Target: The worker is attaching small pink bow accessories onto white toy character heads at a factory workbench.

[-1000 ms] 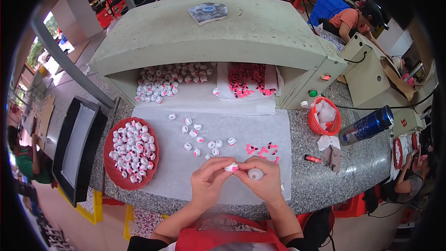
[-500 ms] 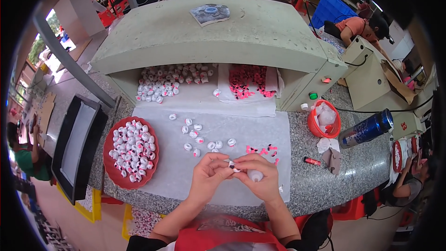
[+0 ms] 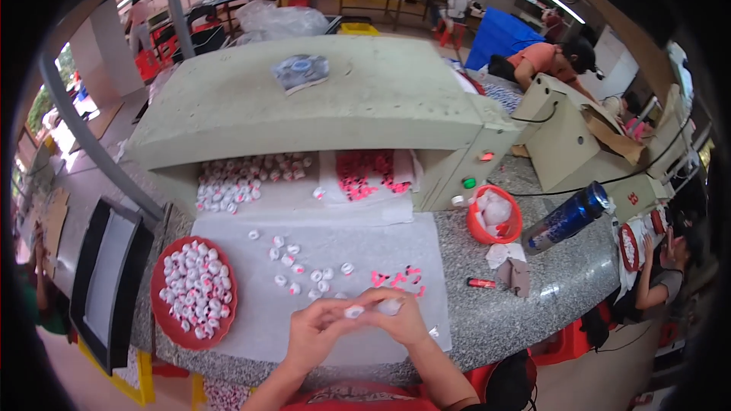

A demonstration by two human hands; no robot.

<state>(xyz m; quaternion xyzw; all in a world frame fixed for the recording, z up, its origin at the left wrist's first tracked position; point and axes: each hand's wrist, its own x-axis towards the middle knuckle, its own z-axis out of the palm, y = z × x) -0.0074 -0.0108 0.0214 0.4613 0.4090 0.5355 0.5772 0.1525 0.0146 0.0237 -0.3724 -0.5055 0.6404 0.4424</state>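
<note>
My left hand point(image 3: 318, 329) pinches a small rounded white piece point(image 3: 353, 311) between thumb and fingertips. The fingertips of my right hand point(image 3: 405, 324) meet it from the other side. A translucent whitish rounded object point(image 3: 391, 306), perhaps a small squeeze bottle, is tucked in my right hand, partly hidden by the fingers. Both hands are above a white sheet point(image 3: 228, 243). Beyond them lie several loose white pieces point(image 3: 293, 249) with pink marks, and a scatter of small pink and black bits point(image 3: 397, 280). To the left, a red scalloped dish point(image 3: 158, 308) is heaped with similar white pieces.
A pale metal cabinet point(image 3: 304, 125) stands ahead, its opening holding more white pieces and pink bits. To the right are a red basket point(image 3: 512, 234), a blue bottle point(image 3: 567, 217), a grey cloth point(image 3: 515, 279) and a red tube point(image 3: 481, 283). A black tray point(image 3: 85, 297) sits far left.
The view has tilted up, so the bench things sit lower and further left. Both hands still meet at the white piece, which now shows a different side.
</note>
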